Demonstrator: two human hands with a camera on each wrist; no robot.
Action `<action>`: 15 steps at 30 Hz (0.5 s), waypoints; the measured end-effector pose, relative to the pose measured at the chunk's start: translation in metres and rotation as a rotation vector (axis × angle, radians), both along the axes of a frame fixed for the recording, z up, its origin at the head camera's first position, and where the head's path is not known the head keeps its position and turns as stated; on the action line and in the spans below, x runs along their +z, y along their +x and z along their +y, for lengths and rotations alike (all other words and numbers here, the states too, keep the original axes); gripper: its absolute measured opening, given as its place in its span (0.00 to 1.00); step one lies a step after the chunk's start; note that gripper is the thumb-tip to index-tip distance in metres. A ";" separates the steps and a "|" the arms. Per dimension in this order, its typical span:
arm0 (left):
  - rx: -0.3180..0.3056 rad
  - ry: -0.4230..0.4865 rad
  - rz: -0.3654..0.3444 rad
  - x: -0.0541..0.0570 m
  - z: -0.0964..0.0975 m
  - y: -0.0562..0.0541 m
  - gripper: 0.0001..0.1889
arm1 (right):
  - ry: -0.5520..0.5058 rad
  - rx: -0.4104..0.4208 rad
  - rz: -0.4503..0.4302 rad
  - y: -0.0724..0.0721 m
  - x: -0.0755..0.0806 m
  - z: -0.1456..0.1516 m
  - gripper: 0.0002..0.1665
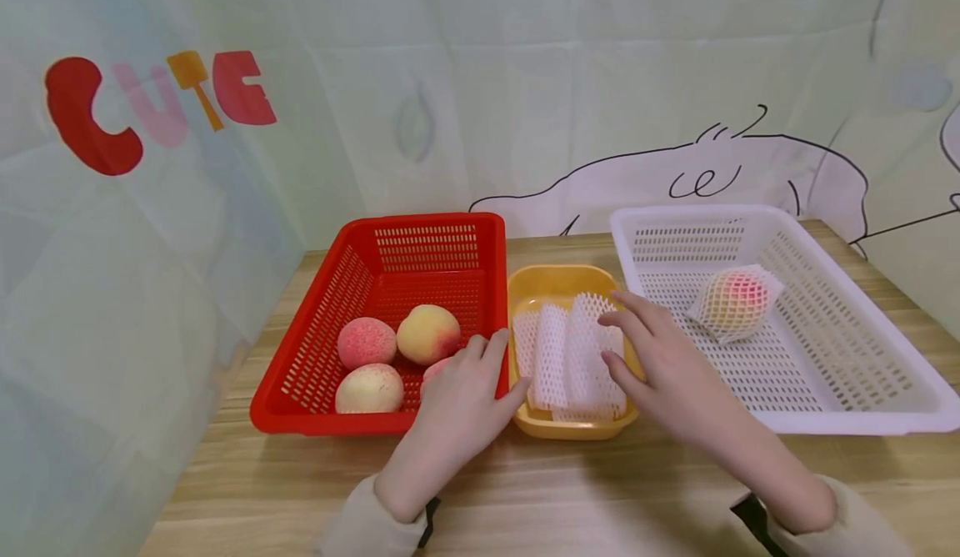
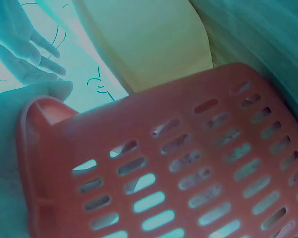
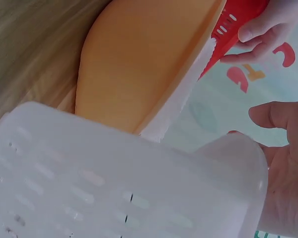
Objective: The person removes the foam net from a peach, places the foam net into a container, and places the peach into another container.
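Note:
My left hand [image 1: 468, 390] is over the right rim of the red basket [image 1: 262, 418], fingers extended, thumb toward the yellow tray. Partly hidden under it is a peach [image 1: 435, 371]; beside that lie a pink peach [image 1: 367, 343], a yellow peach [image 1: 428, 333] and a pale peach [image 1: 369, 388]. My right hand [image 1: 663, 365] hovers at the right edge of the yellow tray [image 1: 576, 430], its fingers apart and loosely bent with nothing between them. White foam net sleeves [image 1: 573, 357] lie in that tray, right by its fingertips.
To the right stands a white basket [image 1: 862, 420] holding one peach in a foam net [image 1: 737, 303]. All three containers sit side by side on a wooden table [image 1: 525, 499]. A printed curtain [image 1: 450, 123] hangs behind and at the left.

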State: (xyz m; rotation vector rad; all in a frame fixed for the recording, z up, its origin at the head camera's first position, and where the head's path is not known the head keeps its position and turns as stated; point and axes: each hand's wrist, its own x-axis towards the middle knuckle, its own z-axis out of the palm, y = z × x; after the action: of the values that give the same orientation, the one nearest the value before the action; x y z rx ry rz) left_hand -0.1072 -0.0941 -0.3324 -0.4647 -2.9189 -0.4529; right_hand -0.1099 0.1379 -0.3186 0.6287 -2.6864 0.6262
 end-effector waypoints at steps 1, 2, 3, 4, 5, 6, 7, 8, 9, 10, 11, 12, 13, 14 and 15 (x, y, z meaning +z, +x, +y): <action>0.002 0.001 0.003 -0.001 0.001 0.000 0.31 | 0.000 -0.001 -0.001 0.000 0.001 0.001 0.19; 0.006 0.005 0.007 -0.001 0.002 0.000 0.31 | 0.003 -0.005 -0.002 0.000 0.001 0.003 0.19; 0.006 0.009 0.015 -0.002 0.002 0.001 0.31 | 0.007 -0.007 -0.001 0.000 0.002 0.004 0.19; 0.007 0.012 0.026 -0.003 0.003 0.001 0.31 | 0.009 -0.009 0.000 0.000 0.002 0.006 0.19; 0.010 0.015 0.034 -0.004 0.004 0.001 0.31 | 0.012 -0.011 0.000 0.001 0.003 0.007 0.19; 0.010 0.016 0.047 -0.005 0.005 0.002 0.31 | 0.016 -0.012 0.002 0.001 0.003 0.009 0.19; 0.013 0.016 0.057 -0.006 0.006 0.002 0.31 | 0.017 -0.013 0.001 0.001 0.003 0.010 0.19; 0.015 0.017 0.065 -0.007 0.007 0.003 0.31 | 0.017 -0.013 0.002 0.001 0.004 0.012 0.19; 0.017 0.017 0.071 -0.008 0.008 0.003 0.31 | 0.015 -0.013 0.001 0.001 0.004 0.013 0.19; 0.023 0.016 0.071 -0.008 0.008 0.003 0.31 | 0.013 -0.014 -0.001 0.002 0.004 0.015 0.19; 0.028 0.015 0.070 -0.009 0.009 0.003 0.31 | 0.011 -0.015 -0.004 0.002 0.005 0.017 0.19; 0.033 0.015 0.068 -0.010 0.010 0.004 0.31 | 0.013 -0.018 0.000 0.002 0.005 0.020 0.19; 0.037 0.015 0.060 -0.010 0.010 0.004 0.32 | 0.014 -0.021 0.002 0.002 0.005 0.022 0.19; 0.039 0.013 0.054 -0.011 0.011 0.004 0.32 | 0.016 -0.023 0.010 0.002 0.005 0.025 0.19; 0.038 0.010 0.047 -0.011 0.012 0.004 0.32 | 0.017 -0.025 0.019 0.002 0.005 0.028 0.19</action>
State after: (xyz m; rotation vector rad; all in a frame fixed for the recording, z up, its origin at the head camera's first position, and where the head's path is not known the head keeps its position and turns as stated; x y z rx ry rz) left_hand -0.1035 -0.0825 -0.3433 -0.4116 -2.8734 -0.4444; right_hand -0.1084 0.1655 -0.3135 0.6010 -2.6808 0.5880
